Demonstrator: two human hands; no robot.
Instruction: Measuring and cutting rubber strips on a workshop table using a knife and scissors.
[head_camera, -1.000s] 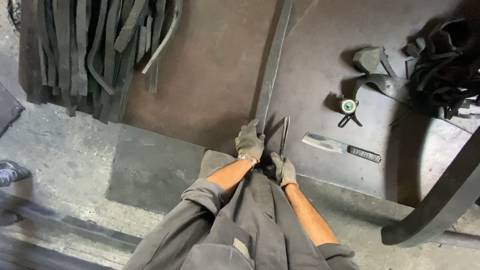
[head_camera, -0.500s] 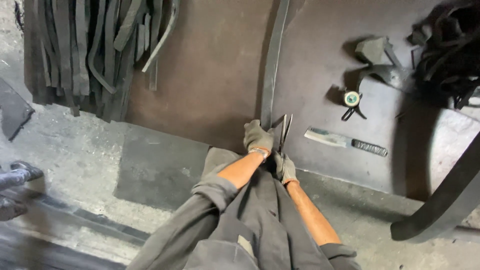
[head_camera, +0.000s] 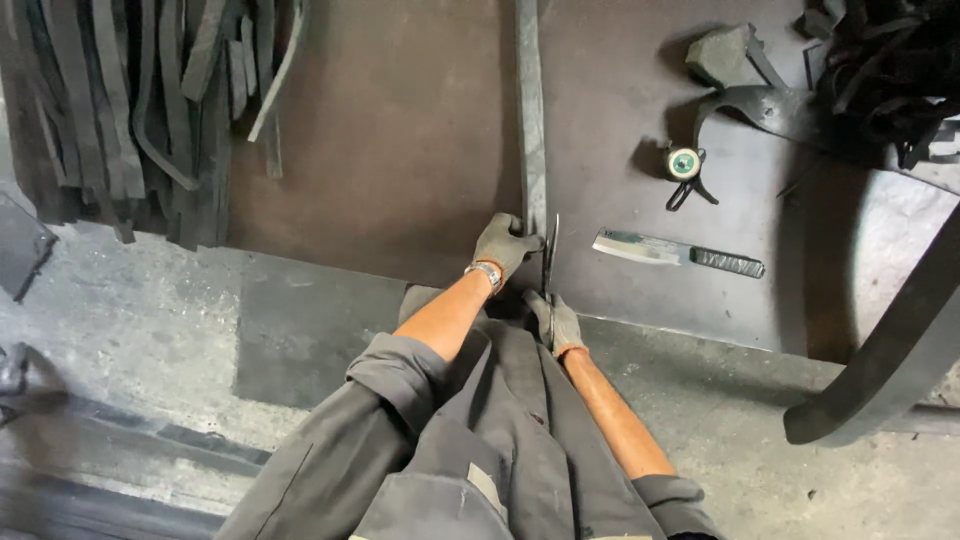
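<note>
Left hand (head_camera: 505, 243) is clamping the long grey rubber strip (head_camera: 530, 120), which is running straight away from it. Right hand (head_camera: 556, 322), nearer the body, is gripping a thin metal blade (head_camera: 549, 255) just right of the strip.

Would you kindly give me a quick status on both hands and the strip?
Left hand gripping the long dark strip at its near end. Right hand holding the shears alongside it. Cleaver lies clear to the right.

Long strip (head_camera: 530, 120) running straight away across the board (head_camera: 400, 150) on the floor (head_camera: 150, 310). Left hand (head_camera: 503, 243) on its near end, right hand (head_camera: 556, 320) just behind, blade (head_camera: 550, 250) upright between. Right of these, knife (head_camera: 676, 251) lying flat; beyond it, small round tool (head_camera: 683, 163). Far left, heap of cut strips (head_camera: 120, 100).
</note>
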